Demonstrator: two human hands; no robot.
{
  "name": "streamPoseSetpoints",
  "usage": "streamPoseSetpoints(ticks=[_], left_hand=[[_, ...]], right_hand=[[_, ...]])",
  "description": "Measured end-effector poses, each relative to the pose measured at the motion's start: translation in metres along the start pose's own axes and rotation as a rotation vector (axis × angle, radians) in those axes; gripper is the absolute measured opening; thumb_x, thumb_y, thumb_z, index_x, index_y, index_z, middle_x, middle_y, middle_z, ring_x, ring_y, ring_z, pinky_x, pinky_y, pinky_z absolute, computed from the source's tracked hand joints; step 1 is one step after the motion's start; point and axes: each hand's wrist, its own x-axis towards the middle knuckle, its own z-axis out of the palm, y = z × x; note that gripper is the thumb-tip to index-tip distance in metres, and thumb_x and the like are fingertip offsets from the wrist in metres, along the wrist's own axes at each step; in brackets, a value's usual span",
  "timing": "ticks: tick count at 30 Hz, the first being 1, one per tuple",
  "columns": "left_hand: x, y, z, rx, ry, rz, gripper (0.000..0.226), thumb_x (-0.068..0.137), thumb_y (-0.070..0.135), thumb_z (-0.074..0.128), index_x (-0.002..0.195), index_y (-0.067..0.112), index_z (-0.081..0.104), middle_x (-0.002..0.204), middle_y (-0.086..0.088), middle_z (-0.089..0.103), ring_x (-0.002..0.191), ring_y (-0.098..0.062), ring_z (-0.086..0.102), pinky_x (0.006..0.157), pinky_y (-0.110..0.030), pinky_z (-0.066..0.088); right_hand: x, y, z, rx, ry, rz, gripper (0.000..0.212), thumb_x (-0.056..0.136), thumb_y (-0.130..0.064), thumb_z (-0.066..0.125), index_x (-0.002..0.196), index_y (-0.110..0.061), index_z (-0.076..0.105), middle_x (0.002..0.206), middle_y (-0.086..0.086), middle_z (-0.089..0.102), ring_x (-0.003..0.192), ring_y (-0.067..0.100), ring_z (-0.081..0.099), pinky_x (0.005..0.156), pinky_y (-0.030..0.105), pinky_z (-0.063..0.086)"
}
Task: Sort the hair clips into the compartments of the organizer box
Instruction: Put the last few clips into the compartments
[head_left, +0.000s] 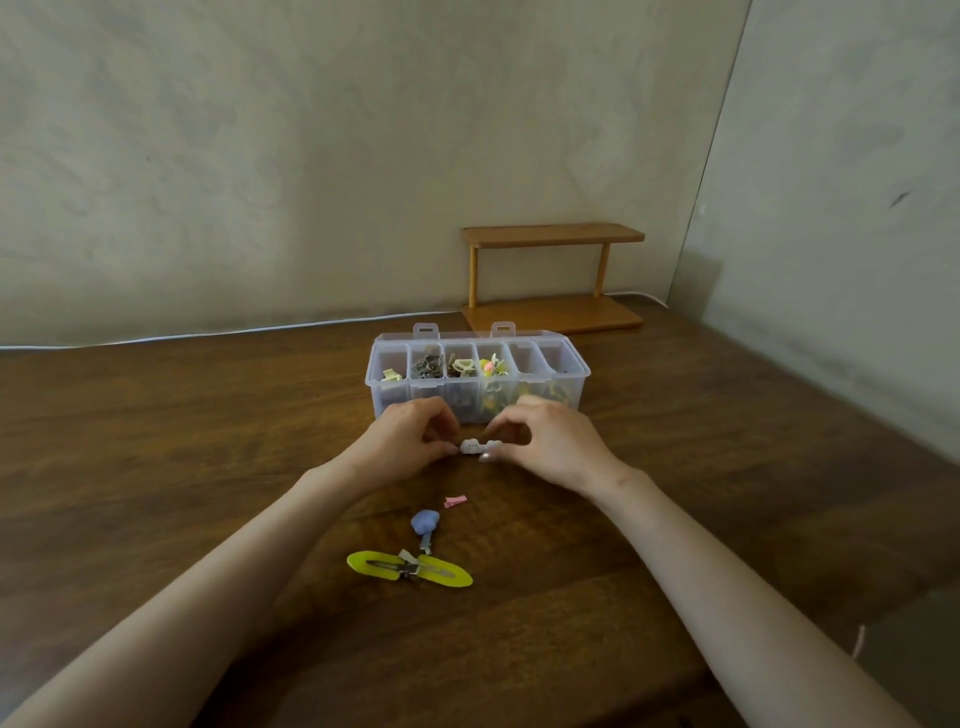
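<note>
On the wooden table (156, 467), just in front of the organizer box (372, 387), a white cloud-shaped clip (480, 447) is being held low, though whether it is touching the wood cannot be told; its left end is being pinched by the curled fingertips of the left hand (415, 436), and its right end is being pinched between the thumb and fingers of the right hand (550, 441), so both grips are narrow and closed on that one clip; the box is standing open, with the latch tabs of its lid showing behind the rear rim; in its row of compartments a cream clip (390, 374) is lying in the leftmost, grey metal clips (428, 366) in the second, beige clips (461, 366) in the third and yellow and pink clips (491, 366) in the fourth; nearer the person, apart from both hands, a pink clip (455, 501), a lilac-blue clip (425, 521) and two yellow-green snap clips (374, 564) are lying loose, the pair being overlapped by a small grey clip (408, 564); behind the box a wooden shelf (553, 275) is standing against the wall (260, 156); a white cable (208, 335) is lying along the table's far edge.
</note>
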Motion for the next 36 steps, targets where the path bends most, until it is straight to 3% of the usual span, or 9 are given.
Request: streamPoseSetpoints(ticks=[4, 7, 11, 14, 16, 23, 27, 32, 36], left_hand=[[-0.003, 0.009, -0.005, 0.013, -0.091, -0.002, 0.014, 0.084, 0.025, 0.065, 0.091, 0.020, 0.055, 0.090, 0.008, 0.058, 0.082, -0.006, 0.056, 0.069, -0.014, 0.046], [-0.007, 0.015, -0.005, 0.028, -0.210, -0.008, 0.021, 0.079, 0.033, 0.069, 0.090, 0.019, 0.056, 0.087, 0.005, 0.060, 0.079, -0.008, 0.056, 0.071, -0.022, 0.047], [-0.009, 0.017, -0.007, 0.049, -0.368, -0.032, 0.031, 0.072, 0.034, 0.076, 0.093, 0.020, 0.058, 0.088, 0.006, 0.062, 0.079, -0.007, 0.058, 0.069, -0.022, 0.046], [-0.009, 0.017, -0.006, 0.044, -0.374, -0.022, 0.028, 0.071, 0.029, 0.078, 0.089, 0.019, 0.059, 0.081, 0.009, 0.060, 0.072, -0.001, 0.054, 0.061, -0.014, 0.041], [-0.008, 0.016, -0.005, 0.040, -0.369, -0.015, 0.023, 0.073, 0.027, 0.076, 0.087, 0.019, 0.059, 0.079, 0.010, 0.058, 0.071, -0.001, 0.053, 0.061, -0.013, 0.040], [-0.008, 0.016, -0.003, 0.051, -0.334, 0.015, 0.011, 0.081, 0.025, 0.068, 0.083, 0.019, 0.059, 0.076, 0.010, 0.054, 0.068, -0.002, 0.048, 0.061, -0.013, 0.037], [-0.008, 0.016, -0.002, 0.050, -0.304, 0.025, 0.011, 0.082, 0.028, 0.067, 0.082, 0.021, 0.059, 0.076, 0.012, 0.054, 0.068, -0.002, 0.049, 0.061, -0.013, 0.038], [-0.008, 0.014, 0.000, 0.079, -0.273, 0.031, 0.011, 0.086, 0.029, 0.063, 0.084, 0.019, 0.060, 0.075, 0.012, 0.056, 0.066, -0.002, 0.051, 0.061, -0.013, 0.039], [-0.007, 0.016, 0.000, 0.026, -0.234, -0.003, 0.011, 0.089, 0.027, 0.057, 0.089, 0.016, 0.057, 0.080, 0.009, 0.058, 0.074, -0.005, 0.056, 0.072, -0.022, 0.047]], right_hand=[[0.000, 0.000, 0.004, 0.005, 0.014, -0.002, 0.021, 0.081, -0.037, 0.070, 0.096, -0.022, 0.065, 0.101, -0.005, 0.061, 0.092, 0.009, 0.057, 0.074, 0.026, 0.046], [-0.001, 0.002, -0.003, 0.243, 0.066, 0.044, 0.011, 0.083, -0.028, 0.070, 0.087, -0.021, 0.063, 0.091, -0.006, 0.064, 0.085, 0.007, 0.058, 0.070, 0.019, 0.044], [-0.002, 0.005, -0.018, 0.494, 0.362, 0.094, 0.006, 0.082, -0.014, 0.070, 0.082, -0.014, 0.063, 0.079, -0.006, 0.062, 0.072, 0.001, 0.058, 0.063, 0.011, 0.045], [0.002, 0.016, -0.027, 0.512, 0.636, 0.152, 0.006, 0.082, -0.011, 0.070, 0.083, -0.011, 0.065, 0.077, -0.007, 0.062, 0.068, -0.001, 0.056, 0.063, 0.005, 0.044], [0.008, 0.027, -0.032, 0.485, 0.715, 0.207, 0.004, 0.082, -0.010, 0.069, 0.085, -0.011, 0.066, 0.081, -0.003, 0.065, 0.072, 0.000, 0.057, 0.064, 0.002, 0.043], [0.035, 0.044, -0.033, 0.242, 0.682, 0.271, 0.012, 0.085, -0.008, 0.066, 0.095, -0.010, 0.072, 0.096, 0.003, 0.066, 0.082, 0.009, 0.058, 0.063, 0.005, 0.040], [0.047, 0.042, -0.026, 0.030, 0.724, 0.288, 0.005, 0.084, -0.017, 0.069, 0.089, -0.016, 0.069, 0.090, 0.000, 0.070, 0.080, 0.009, 0.046, 0.084, 0.032, 0.045], [0.056, 0.045, -0.024, -0.134, 0.569, 0.320, 0.010, 0.088, -0.024, 0.064, 0.090, -0.018, 0.072, 0.096, 0.000, 0.070, 0.102, 0.024, 0.050, 0.078, 0.030, 0.032], [0.048, 0.043, -0.023, -0.069, 0.650, 0.271, 0.012, 0.089, -0.022, 0.061, 0.093, -0.017, 0.071, 0.095, 0.002, 0.070, 0.095, 0.023, 0.052, 0.076, 0.029, 0.038]])
